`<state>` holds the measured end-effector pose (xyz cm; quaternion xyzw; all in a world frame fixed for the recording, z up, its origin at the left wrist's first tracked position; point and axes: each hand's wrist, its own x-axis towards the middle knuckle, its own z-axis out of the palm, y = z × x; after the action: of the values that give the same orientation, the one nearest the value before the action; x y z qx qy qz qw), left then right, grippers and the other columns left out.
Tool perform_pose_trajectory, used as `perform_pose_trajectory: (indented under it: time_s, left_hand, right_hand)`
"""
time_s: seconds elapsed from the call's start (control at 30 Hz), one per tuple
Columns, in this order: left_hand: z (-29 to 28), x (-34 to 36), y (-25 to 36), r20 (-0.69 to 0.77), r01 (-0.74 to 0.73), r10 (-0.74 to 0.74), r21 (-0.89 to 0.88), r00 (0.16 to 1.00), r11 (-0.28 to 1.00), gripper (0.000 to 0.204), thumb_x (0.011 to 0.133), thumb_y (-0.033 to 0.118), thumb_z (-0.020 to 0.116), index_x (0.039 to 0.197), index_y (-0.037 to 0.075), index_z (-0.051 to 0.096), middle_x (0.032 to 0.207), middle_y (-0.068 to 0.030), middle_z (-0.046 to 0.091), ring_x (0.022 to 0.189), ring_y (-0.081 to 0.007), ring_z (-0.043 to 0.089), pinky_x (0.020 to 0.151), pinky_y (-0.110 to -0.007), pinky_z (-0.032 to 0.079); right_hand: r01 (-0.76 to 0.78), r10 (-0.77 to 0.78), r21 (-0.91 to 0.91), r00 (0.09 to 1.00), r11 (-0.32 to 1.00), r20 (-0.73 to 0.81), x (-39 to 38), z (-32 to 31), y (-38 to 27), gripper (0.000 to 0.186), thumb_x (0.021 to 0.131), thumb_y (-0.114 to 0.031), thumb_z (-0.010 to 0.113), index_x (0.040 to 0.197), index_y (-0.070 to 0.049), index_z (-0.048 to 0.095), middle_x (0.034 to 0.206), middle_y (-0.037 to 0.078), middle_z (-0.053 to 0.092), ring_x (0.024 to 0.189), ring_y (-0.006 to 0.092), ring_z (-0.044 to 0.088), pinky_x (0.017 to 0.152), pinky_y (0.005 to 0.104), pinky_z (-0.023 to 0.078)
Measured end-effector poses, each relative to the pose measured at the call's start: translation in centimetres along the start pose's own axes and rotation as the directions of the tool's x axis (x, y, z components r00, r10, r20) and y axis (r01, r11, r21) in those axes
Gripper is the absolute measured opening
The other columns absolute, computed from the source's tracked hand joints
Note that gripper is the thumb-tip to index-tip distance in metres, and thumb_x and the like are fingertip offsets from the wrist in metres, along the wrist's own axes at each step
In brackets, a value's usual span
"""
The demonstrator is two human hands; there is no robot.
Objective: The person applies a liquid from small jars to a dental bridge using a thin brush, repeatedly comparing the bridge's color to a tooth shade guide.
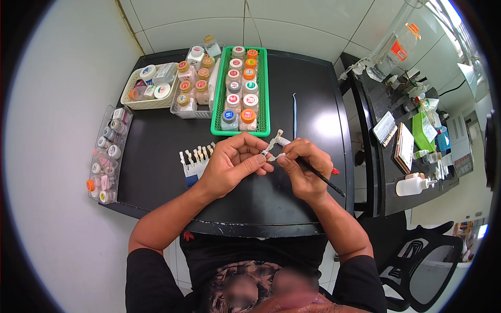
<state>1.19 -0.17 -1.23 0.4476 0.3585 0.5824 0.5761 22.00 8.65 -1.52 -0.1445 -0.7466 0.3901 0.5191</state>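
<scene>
Over the middle of the black table [250,203], my left hand [232,164] has its fingers closed on a cream tooth-shade tab [274,140], tip pointing up and away. Close on its right, my right hand [307,166] pinches a small cream tooth-shaped piece [276,157]. A thin black-handled tool [327,182] also lies in that grip; its working end is hidden, so I cannot tell its kind. Just behind the fingertips shows a white ribbed piece [283,141]. Left of my left hand lies a shade guide [195,166] with several cream tabs and a blue end.
A green basket [266,99] of capped jars stands beyond my hands. Left of it are a clear bin [178,111], a cream basket [151,104] and a clear rack [112,151]. A blue slim tool [295,115] lies behind my right hand. A cluttered side table [383,172] stands right.
</scene>
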Motion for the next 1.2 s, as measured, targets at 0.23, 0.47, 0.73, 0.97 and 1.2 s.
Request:
perform_pose_trajectory:
  time_s: [0.23,0.47,0.73,0.97,1.2]
  left_hand:
    - [0.09,-0.04,0.02,-0.001,0.002,-0.002,0.004,1.0,1.0,0.021,0.108,0.005,0.069,0.127,-0.003,0.065,0.117,-0.013,0.076,0.1,-0.0209,0.08,0.085,-0.03,0.064]
    - [0.07,-0.05,-0.04,0.017,-0.008,0.008,-0.017,1.0,1.0,0.021,0.108,0.004,0.069,0.127,-0.004,0.065,0.116,-0.0123,0.076,0.102,-0.0213,0.08,0.086,-0.029,0.064]
    - [0.06,-0.13,-0.12,0.009,-0.027,0.027,0.02,1.0,0.999,0.02,0.108,0.004,0.068,0.127,-0.003,0.064,0.114,-0.0118,0.076,0.102,-0.0211,0.08,0.086,-0.03,0.064]
    - [0.15,-0.22,0.25,0.018,-0.058,0.057,0.094,0.998,0.994,0.02,0.108,0.002,0.068,0.126,-0.004,0.064,0.114,-0.0115,0.075,0.102,-0.0203,0.08,0.085,-0.029,0.064]
    - [0.1,-0.22,0.29,0.026,-0.066,0.063,0.097,0.998,0.993,0.02,0.108,0.002,0.068,0.127,-0.004,0.064,0.113,-0.0115,0.075,0.101,-0.0204,0.08,0.084,-0.029,0.064]
  right_hand:
    - [0.008,-0.008,-0.018,1.0,1.0,0.011,0.08,-0.04,-0.15,0.02,0.091,0.005,0.084,0.093,0.001,0.064,0.087,0.011,0.07,0.07,0.0157,0.061,0.064,0.0295,0.049]
    - [0.057,-0.057,-0.018,0.998,0.998,-0.035,-0.22,0.55,0.12,0.022,0.092,0.003,0.085,0.096,0.0,0.064,0.089,0.011,0.071,0.069,0.0124,0.059,0.062,0.0277,0.048]
    - [0.047,-0.046,0.026,0.997,0.999,-0.057,-0.41,0.65,0.58,0.024,0.091,0.003,0.087,0.099,0.0,0.064,0.091,0.013,0.073,0.068,0.0111,0.06,0.061,0.0264,0.049]
    - [0.068,-0.068,-0.04,0.998,0.997,-0.01,-0.01,0.33,0.18,0.025,0.09,0.003,0.087,0.098,0.0,0.064,0.089,0.012,0.073,0.069,0.0124,0.063,0.061,0.0269,0.051]
    - [0.062,-0.063,-0.017,0.998,0.998,-0.031,-0.2,0.42,0.22,0.024,0.091,0.003,0.087,0.097,0.0,0.064,0.089,0.012,0.073,0.068,0.0116,0.062,0.061,0.0263,0.05]
